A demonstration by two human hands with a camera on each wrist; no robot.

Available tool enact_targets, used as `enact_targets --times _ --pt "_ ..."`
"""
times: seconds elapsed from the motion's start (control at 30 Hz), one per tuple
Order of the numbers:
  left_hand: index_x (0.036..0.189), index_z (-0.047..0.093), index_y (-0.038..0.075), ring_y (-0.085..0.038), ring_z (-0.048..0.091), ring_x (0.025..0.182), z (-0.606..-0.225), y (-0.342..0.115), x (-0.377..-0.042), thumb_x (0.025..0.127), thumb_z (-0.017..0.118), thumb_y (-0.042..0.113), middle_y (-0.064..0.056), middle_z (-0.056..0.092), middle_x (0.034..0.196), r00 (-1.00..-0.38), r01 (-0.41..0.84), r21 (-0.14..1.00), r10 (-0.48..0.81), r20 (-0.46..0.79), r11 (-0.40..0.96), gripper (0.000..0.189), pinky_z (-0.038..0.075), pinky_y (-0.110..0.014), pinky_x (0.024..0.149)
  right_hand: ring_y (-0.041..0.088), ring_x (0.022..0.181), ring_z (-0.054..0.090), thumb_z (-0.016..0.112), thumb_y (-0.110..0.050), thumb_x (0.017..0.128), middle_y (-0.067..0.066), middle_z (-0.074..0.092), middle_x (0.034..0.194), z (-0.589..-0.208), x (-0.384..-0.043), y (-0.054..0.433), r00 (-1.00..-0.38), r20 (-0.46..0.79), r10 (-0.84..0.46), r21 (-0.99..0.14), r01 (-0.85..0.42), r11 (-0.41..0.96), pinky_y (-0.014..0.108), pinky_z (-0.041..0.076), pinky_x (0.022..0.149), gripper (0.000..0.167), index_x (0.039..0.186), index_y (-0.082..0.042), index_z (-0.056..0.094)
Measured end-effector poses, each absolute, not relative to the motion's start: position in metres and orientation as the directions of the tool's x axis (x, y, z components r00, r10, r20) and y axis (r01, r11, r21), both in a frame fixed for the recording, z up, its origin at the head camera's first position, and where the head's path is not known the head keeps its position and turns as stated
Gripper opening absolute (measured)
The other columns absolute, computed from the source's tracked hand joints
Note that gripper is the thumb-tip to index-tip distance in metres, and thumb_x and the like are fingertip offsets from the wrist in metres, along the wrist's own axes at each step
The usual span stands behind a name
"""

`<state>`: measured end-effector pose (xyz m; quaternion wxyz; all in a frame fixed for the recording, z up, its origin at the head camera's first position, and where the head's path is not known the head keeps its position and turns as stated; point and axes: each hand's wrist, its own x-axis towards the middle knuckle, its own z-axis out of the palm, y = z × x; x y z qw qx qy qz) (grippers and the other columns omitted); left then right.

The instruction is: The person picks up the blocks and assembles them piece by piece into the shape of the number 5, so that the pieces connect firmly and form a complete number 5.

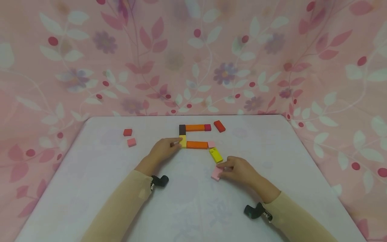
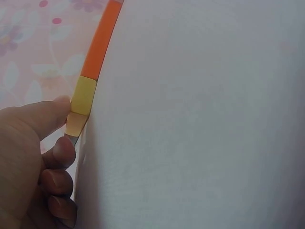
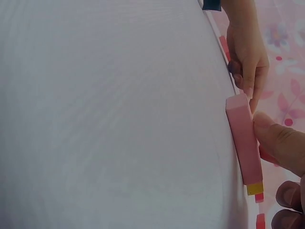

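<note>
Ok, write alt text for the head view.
The fingers of a person's right hand grip a pink block near a bright yellow block on a white table; the left hand touches a paler yellow block in an angular arrangement of colored blocks. Behind is a floral backdrop.

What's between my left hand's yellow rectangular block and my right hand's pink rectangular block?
The head view shows an orange rectangular block, a small pale pink block and another yellow rectangular block.

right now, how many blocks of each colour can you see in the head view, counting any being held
Pink blocks: 3
Yellow blocks: 2
Orange blocks: 2
Red blocks: 2
Crimson block: 1
Dark block: 1
Total: 11
</note>
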<state>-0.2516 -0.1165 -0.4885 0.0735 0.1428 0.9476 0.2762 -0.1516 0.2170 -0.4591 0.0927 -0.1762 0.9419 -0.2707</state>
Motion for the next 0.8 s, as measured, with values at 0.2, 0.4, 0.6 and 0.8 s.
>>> enact_targets --times 0.2,0.4,0.6,0.8 --pt "0.140 0.061 0.029 -0.020 0.053 0.083 -0.490 -0.116 -0.250 0.100 0.061 0.041 0.000 0.060 0.085 -0.951 0.215 0.552 0.302 -0.072 0.806 0.042 0.043 -0.036 0.079 0.014 0.072 0.047 0.085 -0.036 0.080 -0.003 0.046 0.075 -0.462 -0.152 0.219 -0.921 -0.125 -0.370 -0.566 -0.240 0.789 0.026 0.037 0.060 0.037 0.116 -0.029 0.077" --pt "0.139 0.062 0.029 -0.020 0.053 0.082 -0.488 -0.116 -0.248 0.099 0.062 0.040 -0.001 0.060 0.084 -0.951 0.216 0.555 0.302 -0.066 0.803 0.042 0.044 -0.038 0.080 0.013 0.071 0.048 0.084 -0.038 0.081 -0.003 0.047 0.073 -0.465 -0.154 0.217 -0.923 -0.105 -0.370 -0.569 -0.250 0.784 0.025 0.037 0.058 0.036 0.116 -0.029 0.077" --pt "0.139 0.062 0.029 -0.020 0.052 0.081 -0.486 -0.115 -0.248 0.099 0.062 0.040 -0.001 0.059 0.082 -0.953 0.209 0.552 0.294 -0.069 0.808 0.041 0.043 -0.037 0.078 0.013 0.073 0.050 0.081 -0.040 0.083 -0.005 0.050 0.074 -0.467 -0.155 0.214 -0.923 -0.117 -0.366 -0.560 -0.243 0.792 0.024 0.038 0.058 0.037 0.118 -0.031 0.076" --pt "0.139 0.062 0.028 -0.020 0.052 0.080 -0.486 -0.115 -0.249 0.099 0.063 0.039 -0.001 0.057 0.080 -0.951 0.217 0.548 0.301 -0.068 0.808 0.042 0.042 -0.036 0.077 0.013 0.071 0.049 0.083 -0.038 0.082 -0.004 0.049 0.073 -0.470 -0.157 0.217 -0.923 -0.117 -0.366 -0.574 -0.237 0.784 0.025 0.037 0.057 0.036 0.117 -0.032 0.077"
